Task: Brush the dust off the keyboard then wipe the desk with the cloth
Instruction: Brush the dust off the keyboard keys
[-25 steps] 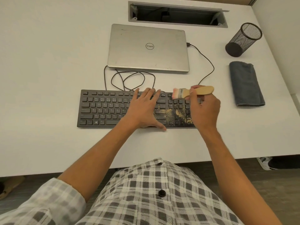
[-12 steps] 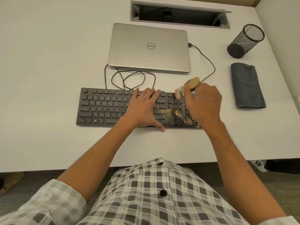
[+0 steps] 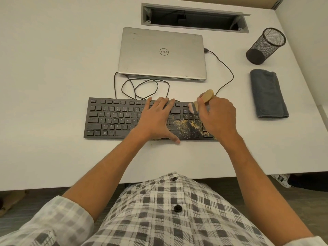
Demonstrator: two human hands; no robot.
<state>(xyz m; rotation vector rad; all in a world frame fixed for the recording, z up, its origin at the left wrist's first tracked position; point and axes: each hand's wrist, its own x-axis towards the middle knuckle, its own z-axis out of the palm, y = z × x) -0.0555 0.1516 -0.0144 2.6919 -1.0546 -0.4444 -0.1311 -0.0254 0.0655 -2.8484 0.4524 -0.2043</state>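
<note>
Brushing step under way. Right hand [image 3: 219, 118] gripping brush [image 3: 206, 98], bristles at keyboard [image 3: 113, 119] far edge; left hand [image 3: 157, 119] flat, steadying. Next: sweep dust [image 3: 191, 124] off. Cloth [image 3: 268, 94] untouched on bench [image 3: 53, 68].

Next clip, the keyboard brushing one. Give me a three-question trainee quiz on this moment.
1. True or false: the cloth lies on the keyboard.
2. Which hand grips the brush? A left B right
3. Fill in: the yellow dust lies on the keyboard's ____ half.

Key: 1 false, it lies on the desk to the right; 2 B; 3 right.
</note>
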